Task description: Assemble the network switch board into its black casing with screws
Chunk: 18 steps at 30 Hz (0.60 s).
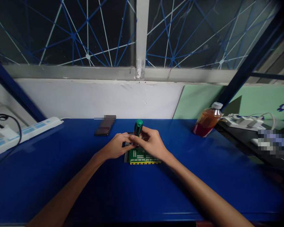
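Note:
A green circuit board [140,156] with a yellow strip along its near edge lies on the blue table [109,195]. Above it a screwdriver [139,124] with a green and black handle stands upright. My right hand [153,142] is wrapped round the lower part of that handle. From the left, my left hand [117,145] reaches over the board's far left part, its fingers pressed together beside the screwdriver and touching the right fingers. What the left fingertips pinch is hidden, and so is the screwdriver's tip.
Behind my left hand lies a dark phone [105,126]. A bottle [207,121] of reddish drink stands at the back right. White power strips [35,129] are at the far left and right. Tiny dark bits lie right of the board.

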### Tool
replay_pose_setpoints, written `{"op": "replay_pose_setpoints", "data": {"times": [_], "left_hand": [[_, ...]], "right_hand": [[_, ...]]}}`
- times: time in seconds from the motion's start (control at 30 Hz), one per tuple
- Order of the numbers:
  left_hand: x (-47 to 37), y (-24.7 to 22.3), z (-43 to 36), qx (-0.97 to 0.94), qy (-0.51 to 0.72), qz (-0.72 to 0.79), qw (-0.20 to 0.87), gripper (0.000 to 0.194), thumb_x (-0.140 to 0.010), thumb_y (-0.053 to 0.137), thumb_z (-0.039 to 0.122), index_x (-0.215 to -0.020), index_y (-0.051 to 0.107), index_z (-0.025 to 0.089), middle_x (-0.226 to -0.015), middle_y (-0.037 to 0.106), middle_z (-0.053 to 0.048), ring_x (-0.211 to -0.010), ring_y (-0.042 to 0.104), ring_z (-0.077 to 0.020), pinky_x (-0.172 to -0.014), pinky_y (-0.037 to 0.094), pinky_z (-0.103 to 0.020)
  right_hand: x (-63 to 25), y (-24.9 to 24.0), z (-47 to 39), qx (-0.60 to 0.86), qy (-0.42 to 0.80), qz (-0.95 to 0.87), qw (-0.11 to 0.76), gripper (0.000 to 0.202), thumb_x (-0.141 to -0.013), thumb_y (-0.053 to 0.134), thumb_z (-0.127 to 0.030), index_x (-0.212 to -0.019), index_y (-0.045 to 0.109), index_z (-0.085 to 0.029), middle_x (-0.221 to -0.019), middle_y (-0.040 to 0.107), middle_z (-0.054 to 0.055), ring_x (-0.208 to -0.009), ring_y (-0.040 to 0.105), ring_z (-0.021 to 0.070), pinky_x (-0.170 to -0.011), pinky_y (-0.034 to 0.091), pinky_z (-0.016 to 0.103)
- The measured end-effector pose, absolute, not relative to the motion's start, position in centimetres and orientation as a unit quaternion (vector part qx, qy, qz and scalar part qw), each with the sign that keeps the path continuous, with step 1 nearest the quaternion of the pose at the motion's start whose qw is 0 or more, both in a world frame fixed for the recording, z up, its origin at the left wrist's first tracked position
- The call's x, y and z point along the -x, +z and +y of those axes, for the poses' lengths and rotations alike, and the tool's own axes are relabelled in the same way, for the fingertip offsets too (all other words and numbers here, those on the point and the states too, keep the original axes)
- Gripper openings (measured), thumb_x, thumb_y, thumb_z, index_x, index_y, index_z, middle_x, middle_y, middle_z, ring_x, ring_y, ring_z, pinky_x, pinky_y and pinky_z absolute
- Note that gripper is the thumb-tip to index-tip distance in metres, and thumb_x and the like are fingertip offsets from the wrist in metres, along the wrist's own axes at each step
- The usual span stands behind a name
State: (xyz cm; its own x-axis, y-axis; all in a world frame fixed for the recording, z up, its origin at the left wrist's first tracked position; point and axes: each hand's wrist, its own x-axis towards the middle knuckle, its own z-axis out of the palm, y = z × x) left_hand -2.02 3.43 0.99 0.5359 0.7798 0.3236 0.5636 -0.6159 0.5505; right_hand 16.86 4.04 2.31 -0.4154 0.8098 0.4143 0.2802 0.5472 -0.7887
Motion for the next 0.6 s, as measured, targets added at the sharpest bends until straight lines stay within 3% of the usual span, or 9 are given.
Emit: {"op": "replay_pose_setpoints", "data": {"times": [0.3, 0.6], "left_hand": [[1.98, 0.89, 3.51, -0.849, 0.291, 0.396, 0.196, 0.016, -0.082, 0.061, 0.029, -0.078, 0.075, 0.021, -0.079, 0.070, -0.005, -0.077, 0.061, -0.0181, -0.076, 0.047, -0.035], [2.04, 0.73, 3.65, -0.850, 0.281, 0.406, 0.186, 0.016, -0.081, 0.063, 0.031, -0.078, 0.074, 0.019, -0.082, 0.071, -0.006, -0.079, 0.062, -0.0192, -0.074, 0.046, -0.035]], "right_hand": [[-16.81, 2.44, 3.90, 0.351, 0.332, -0.778, 0.400, 0.029, -0.085, 0.056, -0.045, -0.086, 0.064, -0.017, -0.067, 0.060, 0.000, -0.059, 0.053, 0.0126, -0.053, 0.037, 0.027], [-16.65, 2.46, 3.80, 0.350, 0.316, -0.780, 0.412, 0.027, -0.084, 0.058, -0.043, -0.075, 0.058, -0.018, -0.062, 0.056, -0.002, -0.056, 0.050, 0.0109, -0.052, 0.037, 0.026]]}}
